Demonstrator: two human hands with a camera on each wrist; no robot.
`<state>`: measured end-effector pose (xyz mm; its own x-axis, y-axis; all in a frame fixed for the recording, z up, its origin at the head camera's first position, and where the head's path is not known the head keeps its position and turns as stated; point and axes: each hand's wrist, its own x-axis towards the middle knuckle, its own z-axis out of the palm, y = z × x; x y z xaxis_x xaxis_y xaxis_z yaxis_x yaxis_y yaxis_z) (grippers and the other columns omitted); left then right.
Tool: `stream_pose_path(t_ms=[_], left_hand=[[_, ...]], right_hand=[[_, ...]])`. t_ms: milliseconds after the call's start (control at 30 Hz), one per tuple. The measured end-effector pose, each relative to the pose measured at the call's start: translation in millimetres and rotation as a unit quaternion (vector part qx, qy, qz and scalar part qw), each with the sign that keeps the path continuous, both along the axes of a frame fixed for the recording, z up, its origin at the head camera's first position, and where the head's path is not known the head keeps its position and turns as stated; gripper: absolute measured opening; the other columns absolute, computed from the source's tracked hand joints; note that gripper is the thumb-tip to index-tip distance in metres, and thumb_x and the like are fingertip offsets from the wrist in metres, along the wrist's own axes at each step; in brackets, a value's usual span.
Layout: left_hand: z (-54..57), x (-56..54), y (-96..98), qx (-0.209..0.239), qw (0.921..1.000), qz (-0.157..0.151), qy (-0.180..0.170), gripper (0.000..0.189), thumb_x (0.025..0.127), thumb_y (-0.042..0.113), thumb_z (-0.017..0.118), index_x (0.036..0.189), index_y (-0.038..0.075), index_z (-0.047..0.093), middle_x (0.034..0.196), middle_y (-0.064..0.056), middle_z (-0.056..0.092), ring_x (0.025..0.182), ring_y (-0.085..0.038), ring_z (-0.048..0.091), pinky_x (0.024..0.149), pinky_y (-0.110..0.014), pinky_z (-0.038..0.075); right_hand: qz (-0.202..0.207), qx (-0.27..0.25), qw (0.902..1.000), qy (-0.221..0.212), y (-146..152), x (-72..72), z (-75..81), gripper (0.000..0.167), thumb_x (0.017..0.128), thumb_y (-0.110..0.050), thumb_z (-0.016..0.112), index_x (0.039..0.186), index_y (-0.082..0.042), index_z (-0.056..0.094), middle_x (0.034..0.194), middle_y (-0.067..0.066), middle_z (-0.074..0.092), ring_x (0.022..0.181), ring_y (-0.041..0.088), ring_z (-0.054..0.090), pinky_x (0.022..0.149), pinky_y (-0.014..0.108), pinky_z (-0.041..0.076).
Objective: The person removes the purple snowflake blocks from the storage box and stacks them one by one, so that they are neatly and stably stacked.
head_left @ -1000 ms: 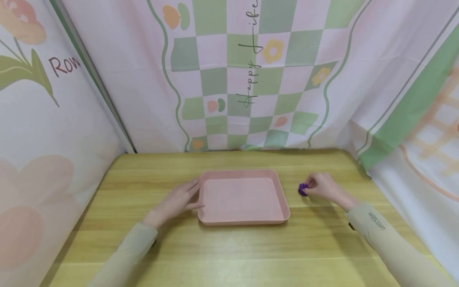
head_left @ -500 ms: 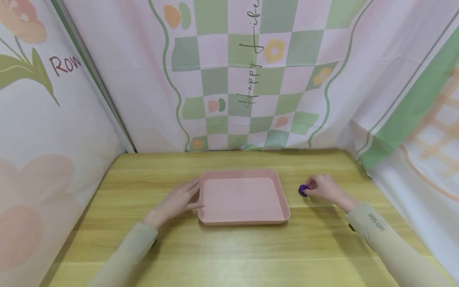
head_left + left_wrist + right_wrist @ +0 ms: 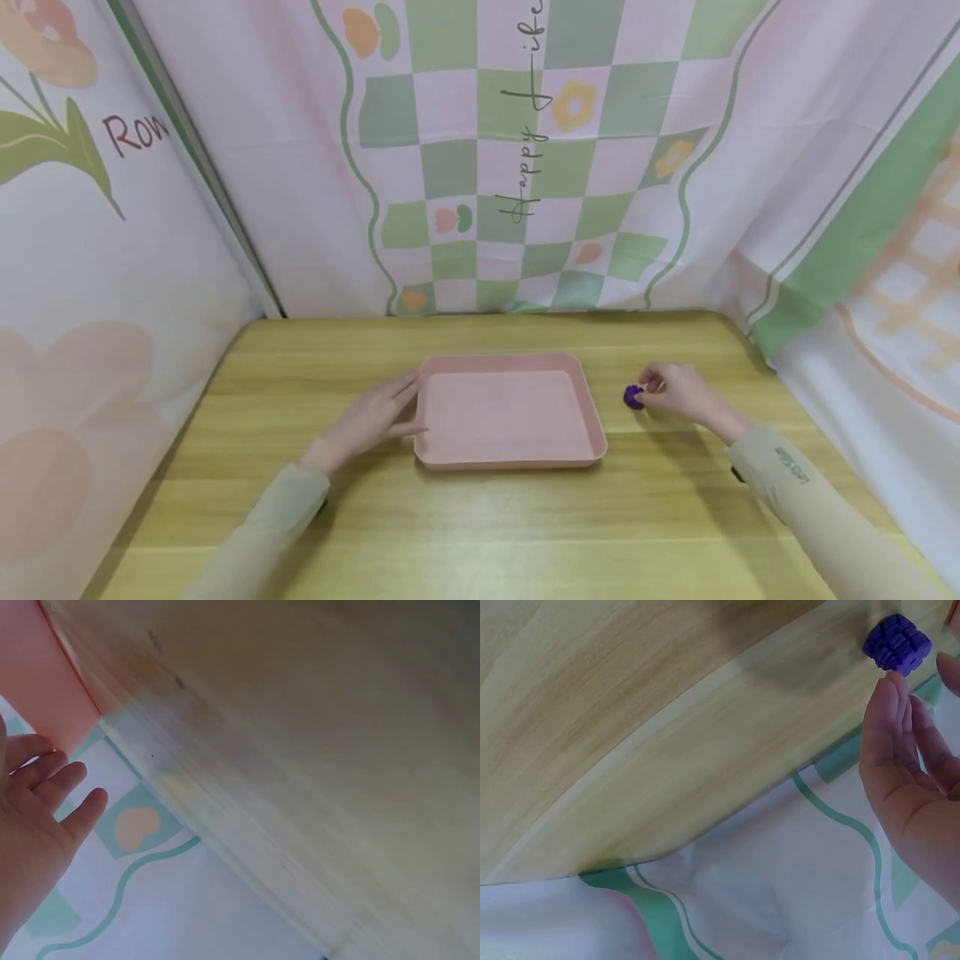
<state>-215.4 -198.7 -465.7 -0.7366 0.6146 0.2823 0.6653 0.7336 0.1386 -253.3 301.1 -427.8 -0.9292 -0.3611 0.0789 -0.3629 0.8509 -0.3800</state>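
Note:
In the head view my left hand [image 3: 367, 418] rests against the left side of a pink rectangular tray [image 3: 510, 464], its fingers spread and the thumb lying over the rim. The left wrist view shows these fingers [image 3: 71, 782] relaxed beside the tray's pink wall [image 3: 37, 682]. To the right of the tray, my right hand [image 3: 681, 396] holds a small purple ridged object [image 3: 633, 397] at its fingertips, low over the table. Seen from the right wrist, the purple piece has rows of blocky ridges and touches a fingertip [image 3: 889, 686]; its exact kind cannot be told.
The wooden table [image 3: 480, 533] extends around the tray on all sides. Behind it hangs a checked, printed curtain [image 3: 517, 167], and further printed cloth [image 3: 112, 333] closes off the left and right sides.
The purple object has turned slightly in my right fingertips, and those fingers have shifted a little. My left hand and the tray have stayed in place.

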Motion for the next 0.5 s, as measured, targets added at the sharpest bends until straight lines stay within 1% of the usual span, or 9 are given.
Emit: stream_pose_path(t_ms=[200, 267, 400, 433, 500], left_hand=[[1.2, 0.0, -1.7, 0.005, 0.9999, 0.003, -0.016, 0.081, 0.09, 0.047, 0.067, 0.147, -0.005, 0.041, 0.152, -0.027, 0.042, 0.136, -0.041, 0.049, 0.113, -0.055, 0.044], [1.3, 0.7, -2.7, 0.01, 0.9995, 0.007, -0.029, 0.082, 0.09, 0.047, 0.066, 0.148, -0.005, 0.039, 0.153, -0.027, 0.041, 0.137, -0.041, 0.048, 0.114, -0.055, 0.043], [3.0, 2.9, -7.1, 0.022, 0.9973, 0.03, -0.063, 0.083, 0.091, 0.047, 0.066, 0.148, -0.005, 0.037, 0.154, -0.027, 0.039, 0.14, -0.041, 0.045, 0.117, -0.054, 0.04], [3.2, 3.2, -8.8, 0.025, 0.9964, 0.04, -0.071, 0.083, 0.091, 0.047, 0.066, 0.149, -0.005, 0.037, 0.154, -0.027, 0.039, 0.141, -0.041, 0.044, 0.117, -0.055, 0.038], [4.8, 4.1, -12.8, 0.029, 0.9956, 0.053, -0.072, 0.084, 0.091, 0.047, 0.066, 0.148, -0.007, 0.037, 0.154, -0.027, 0.038, 0.141, -0.042, 0.042, 0.118, -0.055, 0.037]], right_hand=[[-0.001, -0.017, 0.9998, 0.012, 4, 4.5, -0.2, 0.027, 0.084, -0.014, 0.075, 0.096, 0.008, 0.066, 0.083, 0.017, 0.071, 0.074, 0.024, 0.068, 0.068, 0.04, 0.062], [-0.002, -0.021, 0.9996, 0.019, 8, 7.9, -1.3, 0.026, 0.085, -0.014, 0.074, 0.097, 0.008, 0.066, 0.084, 0.018, 0.071, 0.074, 0.024, 0.068, 0.069, 0.04, 0.062], [-0.002, -0.021, 0.9994, 0.027, 15, 15.6, -3.4, 0.03, 0.087, -0.014, 0.073, 0.101, 0.011, 0.065, 0.089, 0.021, 0.071, 0.078, 0.026, 0.068, 0.071, 0.042, 0.062], [-0.003, -0.021, 0.9995, 0.024, 17, 17.5, -4.0, 0.032, 0.088, -0.015, 0.072, 0.104, 0.012, 0.064, 0.092, 0.024, 0.07, 0.079, 0.029, 0.069, 0.072, 0.043, 0.062], [-0.007, -0.015, 0.9997, 0.016, 20, 22.1, -4.6, 0.04, 0.09, -0.019, 0.071, 0.111, 0.014, 0.061, 0.1, 0.03, 0.069, 0.086, 0.036, 0.069, 0.078, 0.049, 0.062]])
